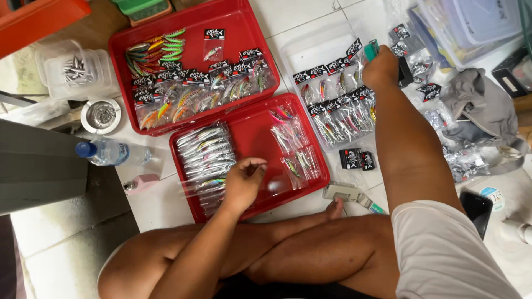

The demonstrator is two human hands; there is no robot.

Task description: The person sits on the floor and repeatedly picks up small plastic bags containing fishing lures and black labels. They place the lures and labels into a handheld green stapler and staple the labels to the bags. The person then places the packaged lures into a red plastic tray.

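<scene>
Left hand (244, 182) pinching a clear packet (265, 182) over red tray (252, 138); right hand (380, 67) outstretched, grip unclear.

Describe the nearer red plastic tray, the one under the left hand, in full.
The nearer red rectangular plastic tray is shallow, glossy, with a raised rim and rounded corners. It lies flat on the white tiled floor, turned slightly, just below a second red tray. A stack of clear-bagged silvery lures fills its left side; a few loose clear packets lie at right, the middle bare. The left hand hovers over its near edge, fingers curled; contact is unclear.
</scene>
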